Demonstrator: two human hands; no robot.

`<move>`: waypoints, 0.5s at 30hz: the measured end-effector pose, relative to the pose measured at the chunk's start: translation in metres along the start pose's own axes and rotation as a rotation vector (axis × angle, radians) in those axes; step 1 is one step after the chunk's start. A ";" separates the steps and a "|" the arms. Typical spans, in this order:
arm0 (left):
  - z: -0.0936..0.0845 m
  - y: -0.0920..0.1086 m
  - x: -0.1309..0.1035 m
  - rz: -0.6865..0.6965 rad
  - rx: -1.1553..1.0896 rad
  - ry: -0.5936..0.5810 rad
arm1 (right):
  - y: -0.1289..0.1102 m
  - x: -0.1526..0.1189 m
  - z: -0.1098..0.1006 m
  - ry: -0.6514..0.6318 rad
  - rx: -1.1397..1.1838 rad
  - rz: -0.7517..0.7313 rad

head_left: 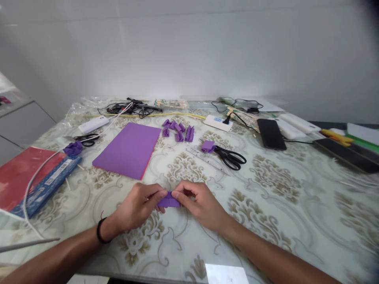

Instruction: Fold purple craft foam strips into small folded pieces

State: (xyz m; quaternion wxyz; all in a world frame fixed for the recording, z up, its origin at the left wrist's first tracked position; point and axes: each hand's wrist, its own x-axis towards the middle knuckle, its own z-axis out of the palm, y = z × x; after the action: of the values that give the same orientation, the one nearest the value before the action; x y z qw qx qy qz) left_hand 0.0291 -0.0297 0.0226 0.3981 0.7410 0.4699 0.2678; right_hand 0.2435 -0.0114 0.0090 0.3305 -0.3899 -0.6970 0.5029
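Observation:
Near the front middle of the table, a small creased purple paper (169,200) is pinched between both hands. My left hand (141,204) grips its left end and my right hand (197,201) its right end, thumbs on top. Beyond them lies a stack of purple sheets (128,150) with a red edge beneath. Several folded purple pieces (178,130) sit in a loose group farther back. To the right, more purple paper (208,146) covers the tips of black-handled scissors (232,158), beside a clear ruler (207,160).
A patterned cloth covers the table (254,236). At left are a red and blue packet (44,177), a white cable, other scissors (87,139) and crumpled purple paper (72,148). A power strip (218,122), a phone (271,134) and white devices stand behind and right.

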 end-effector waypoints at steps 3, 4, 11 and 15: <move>0.000 0.002 -0.001 -0.007 -0.040 -0.005 | 0.000 -0.002 0.000 0.009 -0.049 -0.022; 0.001 0.002 -0.001 -0.021 -0.070 -0.008 | 0.001 -0.002 0.000 0.024 -0.074 -0.031; -0.001 -0.008 0.005 -0.130 -0.265 0.030 | 0.009 -0.002 -0.001 -0.054 -0.197 -0.244; -0.001 -0.010 0.007 -0.162 -0.313 -0.011 | 0.011 -0.001 -0.004 -0.049 -0.307 -0.278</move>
State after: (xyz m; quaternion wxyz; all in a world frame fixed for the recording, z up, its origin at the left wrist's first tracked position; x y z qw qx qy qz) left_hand 0.0263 -0.0208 0.0144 0.5314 0.6310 0.4785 0.3008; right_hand 0.2495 -0.0086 -0.0008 0.3166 -0.3234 -0.8203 0.3498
